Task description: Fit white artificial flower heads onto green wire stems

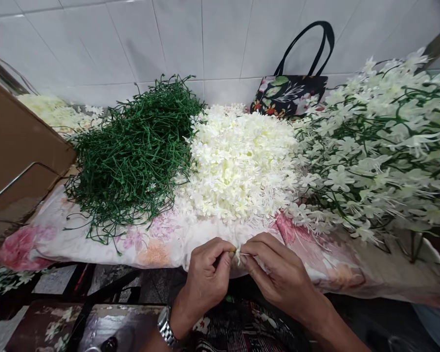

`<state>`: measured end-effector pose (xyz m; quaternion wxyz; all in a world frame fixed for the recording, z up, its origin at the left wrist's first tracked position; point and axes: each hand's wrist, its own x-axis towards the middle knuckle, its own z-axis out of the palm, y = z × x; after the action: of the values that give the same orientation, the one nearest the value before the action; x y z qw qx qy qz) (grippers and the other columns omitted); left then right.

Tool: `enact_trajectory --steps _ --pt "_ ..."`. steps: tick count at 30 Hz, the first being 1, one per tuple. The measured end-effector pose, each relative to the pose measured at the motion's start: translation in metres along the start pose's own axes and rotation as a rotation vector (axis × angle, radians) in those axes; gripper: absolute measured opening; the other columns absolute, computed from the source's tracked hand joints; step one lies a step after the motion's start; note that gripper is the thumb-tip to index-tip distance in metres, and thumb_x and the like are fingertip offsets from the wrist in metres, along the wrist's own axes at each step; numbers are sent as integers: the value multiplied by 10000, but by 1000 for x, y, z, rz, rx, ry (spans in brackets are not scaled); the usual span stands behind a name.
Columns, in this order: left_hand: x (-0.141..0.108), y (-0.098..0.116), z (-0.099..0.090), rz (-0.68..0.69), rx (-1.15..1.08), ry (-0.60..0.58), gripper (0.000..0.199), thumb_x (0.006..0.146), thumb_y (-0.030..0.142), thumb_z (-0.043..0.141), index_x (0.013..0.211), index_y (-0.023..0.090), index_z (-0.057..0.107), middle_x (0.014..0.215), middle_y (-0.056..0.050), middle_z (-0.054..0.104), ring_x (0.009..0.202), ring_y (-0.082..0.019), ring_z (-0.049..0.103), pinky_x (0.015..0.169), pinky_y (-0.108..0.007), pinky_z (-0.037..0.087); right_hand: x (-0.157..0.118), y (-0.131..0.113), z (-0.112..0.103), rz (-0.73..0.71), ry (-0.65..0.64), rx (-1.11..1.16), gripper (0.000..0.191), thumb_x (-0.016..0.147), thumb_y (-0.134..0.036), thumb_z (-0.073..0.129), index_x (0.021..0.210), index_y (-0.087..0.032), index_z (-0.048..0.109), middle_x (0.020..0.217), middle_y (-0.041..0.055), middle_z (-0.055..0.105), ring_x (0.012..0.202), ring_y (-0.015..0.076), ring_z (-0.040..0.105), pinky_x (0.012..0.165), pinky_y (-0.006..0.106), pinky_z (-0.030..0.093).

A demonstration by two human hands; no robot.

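Note:
My left hand [209, 269] and my right hand [280, 269] meet at the front edge of the cloth-covered table. Both are closed in a pinch on one small white artificial flower [238, 256]. A yellowish-green bit shows by the left fingertips and a thin white strand by the right ones; the rest is hidden by my fingers. Just beyond my hands lies a broad heap of loose white petal pieces [238, 161]. To its left is a tangled pile of green plastic stems [135, 151]. Assembled white flowers on green stems [385, 156] are massed at the right.
A floral cloth [132, 244] covers the table. A cardboard box [18, 127] stands at the left, with more pale petals [47, 110] behind it. A black floral handbag [289, 95] leans against the tiled wall [179, 39]. Dark wooden furniture [40, 325] is below left.

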<state>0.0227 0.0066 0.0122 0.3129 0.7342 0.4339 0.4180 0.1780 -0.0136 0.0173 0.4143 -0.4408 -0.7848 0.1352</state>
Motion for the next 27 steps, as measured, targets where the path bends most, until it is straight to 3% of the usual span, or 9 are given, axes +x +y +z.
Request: enact_trajectory --steps 11,27 --pt "2 -2 7 46 105 55 197 765 43 453 654 134 588 528 7 569 484 -95 510 482 -183 376 -2 11 16 49 19 58 116 877 -70 430 841 -172 471 689 6 491 624 97 479 561 193 407" --pt "1 -5 9 -35 103 80 198 769 53 439 630 153 538 518 34 504 487 -87 475 485 -181 355 2 11 25 39 65 52 127 876 -78 439 831 -192 472 673 -2 493 612 111 484 552 209 422"
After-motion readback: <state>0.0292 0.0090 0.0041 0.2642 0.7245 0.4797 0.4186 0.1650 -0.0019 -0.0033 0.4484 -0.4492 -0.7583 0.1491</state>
